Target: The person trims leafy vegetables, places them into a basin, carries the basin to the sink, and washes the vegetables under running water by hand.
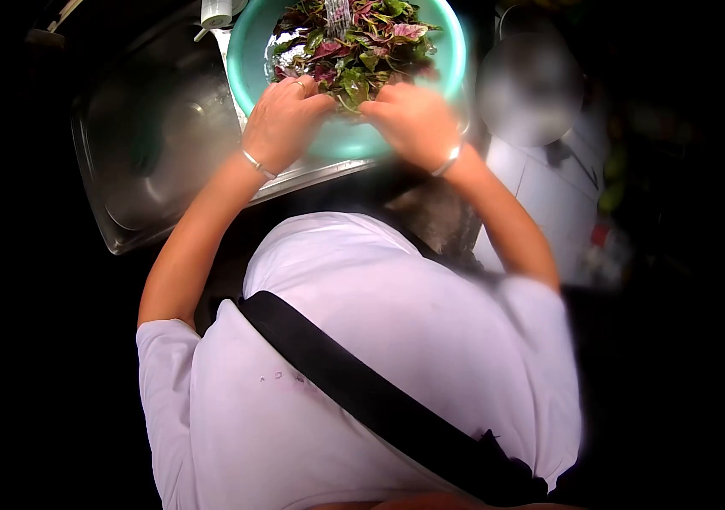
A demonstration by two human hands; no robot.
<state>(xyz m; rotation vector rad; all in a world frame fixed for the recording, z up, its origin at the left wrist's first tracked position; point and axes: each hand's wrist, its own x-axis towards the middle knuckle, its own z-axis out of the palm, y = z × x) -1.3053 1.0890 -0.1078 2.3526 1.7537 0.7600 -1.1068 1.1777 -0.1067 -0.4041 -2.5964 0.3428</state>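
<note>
Red-and-green leafy greens (366, 59) lie in a teal plastic basin (456, 51), and a stream of water (338, 15) falls onto them from above. My left hand (288, 119) is closed, its curled fingers on the near left edge of the leaves. Facing it, my right hand (416, 123) also has its fingers bent closed on the leaves and stems at the near right. The fingertips of both hands are partly hidden. Each wrist wears a bracelet, and a ring shows on the left hand.
A stainless steel sink (154, 136) is at the left of the basin. To the right stand a blurred round pan or lid (531, 89) and white tiles (541, 195). A white cylindrical object (216, 12) sits at the basin's upper left.
</note>
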